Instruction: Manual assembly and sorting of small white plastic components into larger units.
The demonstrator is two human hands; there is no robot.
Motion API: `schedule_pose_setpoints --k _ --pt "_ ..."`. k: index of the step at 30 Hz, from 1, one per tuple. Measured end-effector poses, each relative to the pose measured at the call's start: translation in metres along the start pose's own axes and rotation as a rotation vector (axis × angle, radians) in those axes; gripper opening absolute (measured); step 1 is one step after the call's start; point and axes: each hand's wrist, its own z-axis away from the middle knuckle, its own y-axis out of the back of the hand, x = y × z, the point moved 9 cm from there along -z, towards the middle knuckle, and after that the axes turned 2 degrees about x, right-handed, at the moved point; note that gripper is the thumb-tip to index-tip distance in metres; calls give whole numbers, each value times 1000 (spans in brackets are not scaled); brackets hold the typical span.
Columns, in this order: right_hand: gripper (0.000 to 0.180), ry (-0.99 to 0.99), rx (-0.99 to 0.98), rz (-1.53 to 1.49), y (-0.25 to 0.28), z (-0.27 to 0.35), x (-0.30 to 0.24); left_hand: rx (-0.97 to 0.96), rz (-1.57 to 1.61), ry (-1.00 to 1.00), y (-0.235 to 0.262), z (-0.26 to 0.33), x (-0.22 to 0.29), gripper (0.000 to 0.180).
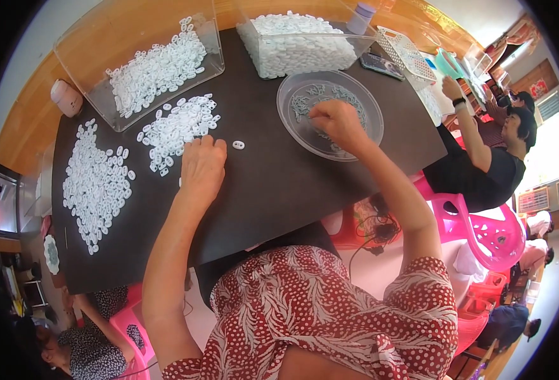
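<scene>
My left hand (202, 168) rests at the near edge of a middle pile of small white oval pieces (177, 128). Its fingers are curled down, and what they hold, if anything, is hidden. One loose white oval piece with two holes (238, 145) lies just to its right. My right hand (340, 123) reaches into a round clear plastic dish (284, 123) with many small grey-green parts (316, 90) scattered in it. Thumb and fingers are pinched together there; anything between them is too small to make out.
Another white pile (99, 180) spreads over the dark table (260, 190) at left. Two clear bins (219, 60) (263, 60) of white pieces stand behind. Nearby are a phone (381, 66), a white basket (412, 60) and a pinkish container (66, 98). Co-workers sit at both sides.
</scene>
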Motion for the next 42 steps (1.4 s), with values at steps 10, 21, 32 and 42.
schedule_pose_setpoints --k 10,21,32,42 --pt "7 162 -135 154 -40 -24 -24 7 62 15 2 3 -9 15" --pt "9 285 -177 290 -70 -28 -28 50 175 -32 6 1 -16 16" --pt "8 194 -181 252 -70 -35 -26 33 34 -72 3 -2 -9 15" --pt "6 205 -29 122 -36 -38 -25 249 134 1 39 23 -7 13"
